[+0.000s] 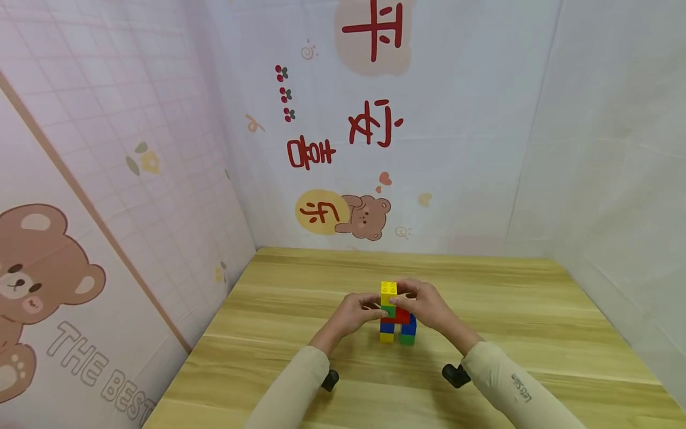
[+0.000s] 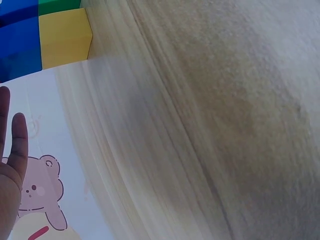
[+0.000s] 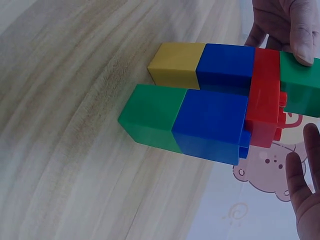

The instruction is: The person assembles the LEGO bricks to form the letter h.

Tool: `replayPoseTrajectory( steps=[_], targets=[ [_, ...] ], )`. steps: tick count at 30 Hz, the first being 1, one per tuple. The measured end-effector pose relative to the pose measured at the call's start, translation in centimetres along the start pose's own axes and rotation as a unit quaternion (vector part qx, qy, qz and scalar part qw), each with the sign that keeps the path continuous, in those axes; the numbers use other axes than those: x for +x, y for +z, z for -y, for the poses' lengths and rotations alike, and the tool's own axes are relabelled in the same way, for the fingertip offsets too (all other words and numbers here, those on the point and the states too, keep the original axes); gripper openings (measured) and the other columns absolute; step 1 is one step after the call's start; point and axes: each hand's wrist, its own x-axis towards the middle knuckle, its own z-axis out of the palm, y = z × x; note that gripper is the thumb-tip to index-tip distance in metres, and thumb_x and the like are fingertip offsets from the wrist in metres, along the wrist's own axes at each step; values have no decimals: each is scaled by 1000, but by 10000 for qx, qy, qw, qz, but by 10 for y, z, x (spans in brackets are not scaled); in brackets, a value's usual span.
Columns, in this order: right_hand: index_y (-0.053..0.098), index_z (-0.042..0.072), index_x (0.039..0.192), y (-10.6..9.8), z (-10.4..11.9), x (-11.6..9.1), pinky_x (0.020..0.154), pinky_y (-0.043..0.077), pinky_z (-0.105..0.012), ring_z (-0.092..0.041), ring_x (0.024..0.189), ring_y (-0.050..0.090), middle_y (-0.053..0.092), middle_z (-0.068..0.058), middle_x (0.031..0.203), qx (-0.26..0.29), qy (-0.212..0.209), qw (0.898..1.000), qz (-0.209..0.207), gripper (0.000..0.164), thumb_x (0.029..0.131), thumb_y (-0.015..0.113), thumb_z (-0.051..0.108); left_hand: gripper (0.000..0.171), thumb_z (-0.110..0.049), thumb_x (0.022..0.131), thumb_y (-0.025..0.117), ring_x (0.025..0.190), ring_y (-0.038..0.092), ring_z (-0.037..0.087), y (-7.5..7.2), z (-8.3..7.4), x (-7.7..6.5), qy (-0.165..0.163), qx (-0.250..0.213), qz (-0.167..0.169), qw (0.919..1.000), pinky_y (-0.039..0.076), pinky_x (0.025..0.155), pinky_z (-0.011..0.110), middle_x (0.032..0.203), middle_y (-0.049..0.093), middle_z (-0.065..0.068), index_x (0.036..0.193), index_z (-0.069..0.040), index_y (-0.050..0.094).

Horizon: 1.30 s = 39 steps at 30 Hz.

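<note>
A small tower of toy building blocks stands on the table, with both hands around its upper part. My left hand [image 1: 351, 314] pinches the green block [image 1: 388, 311] from the left, its thumb on the near face. At the top, my right hand [image 1: 430, 306] grips the yellow block [image 1: 388, 295] between thumb and fingers; this block sits against the green one. Below them a red block [image 3: 262, 110] bridges two columns. One column is a blue block [image 3: 225, 65] over a yellow block [image 3: 177, 62]; the other is a blue block [image 3: 210, 125] over a green block [image 3: 152, 115].
The wood-grain table [image 1: 300, 268] reaches back to a white printed cloth wall [image 1: 461, 119]. Another cloth with a bear print [image 1: 43, 262] hangs at the left. Dark wrist-camera mounts [image 1: 455, 376] project under the sleeves, close above the table.
</note>
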Motion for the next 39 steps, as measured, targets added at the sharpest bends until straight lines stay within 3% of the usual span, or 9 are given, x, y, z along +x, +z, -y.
replayPoseTrajectory(
  steps=[10,21,29,34,39],
  targets=[
    [65,8,129,1,-3,-1,88,55,-46,-36,111,62,65,-7,119,141,12,9999,-42,41,94,71,28,29,-30,92,72,96,64,15,1,3,2,55,24,1,10000,54,85,33,108,71,-3,119,-21,73],
    [65,8,127,0,-4,-4,93,51,-49,-31,111,62,66,-6,119,186,-151,9997,-107,39,94,71,27,30,-30,92,72,96,64,16,4,0,1,40,93,0,9999,54,85,34,109,71,-1,120,-20,72],
    [64,7,129,0,-2,-3,92,53,-45,-28,109,63,67,-7,120,293,38,9996,-3,42,93,71,28,29,-29,92,72,98,64,15,2,-2,0,-56,97,-56,9999,54,87,36,109,70,-6,120,-21,72],
    [62,7,131,-2,-11,-9,94,52,-45,-26,110,63,65,-8,124,303,57,9995,57,41,95,69,25,31,-33,91,73,97,63,14,3,-1,-2,-108,115,-15,9999,54,87,35,108,70,-9,120,-22,72],
    [62,8,133,-9,-29,-19,91,53,-43,-29,110,63,64,-13,127,296,309,9989,-216,42,94,70,22,32,-33,90,74,96,63,16,5,0,-2,-123,85,-64,9999,54,86,35,106,71,-7,119,-19,73]
  ],
)
